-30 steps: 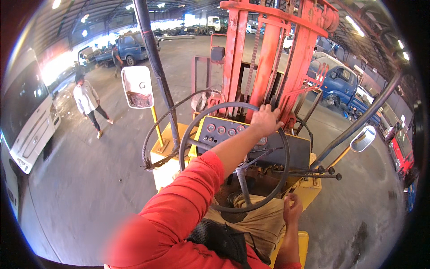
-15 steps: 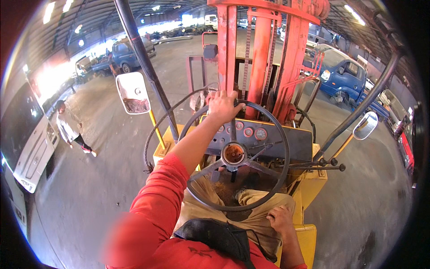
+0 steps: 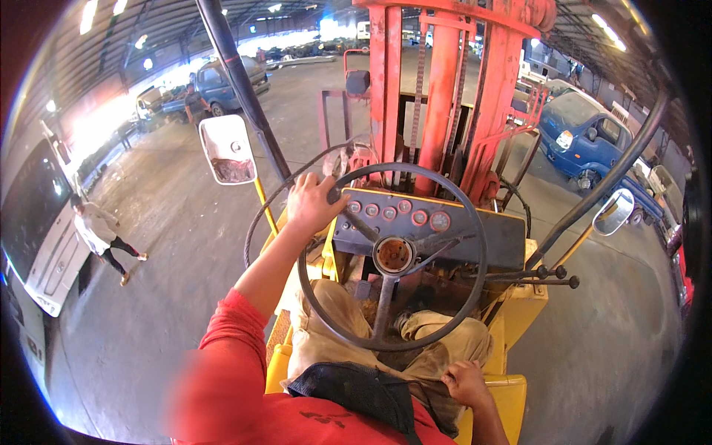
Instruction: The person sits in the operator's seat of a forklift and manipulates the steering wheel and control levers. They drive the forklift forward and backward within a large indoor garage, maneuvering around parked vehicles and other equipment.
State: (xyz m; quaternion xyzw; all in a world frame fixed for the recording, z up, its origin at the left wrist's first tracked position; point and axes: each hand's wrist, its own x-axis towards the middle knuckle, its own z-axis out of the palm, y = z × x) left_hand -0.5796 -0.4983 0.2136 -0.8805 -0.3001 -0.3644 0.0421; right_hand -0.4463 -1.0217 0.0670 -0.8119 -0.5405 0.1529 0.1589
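My left hand (image 3: pixel 314 205) grips the upper left of the black steering wheel (image 3: pixel 389 344), its fingers over the rim. Rust shows on the wheel's hub at the centre. On my right thigh rests my right hand (image 3: pixel 466 383), its fingers curled in with nothing seen in them. Behind the wheel is a dark dashboard (image 3: pixel 475 241) with several round red-rimmed gauges. A set of black-knobbed levers (image 3: pixel 519 275) sticks out at the right of the dashboard, apart from my right hand.
The forklift's red mast (image 3: pixel 439 96) rises straight ahead. Mirrors stand left (image 3: pixel 227 148) and right (image 3: pixel 614 211). A blue truck (image 3: pixel 582 130) is parked ahead right, a white vehicle (image 3: pixel 55 252) at left. One person (image 3: pixel 96 230) walks near it; another person (image 3: pixel 194 104) stands farther off.
My left hand has moved from the wheel's top to its upper left, turning the wheel counterclockwise. The blue truck has shifted right in view. The walking person has moved. My right hand stays put.
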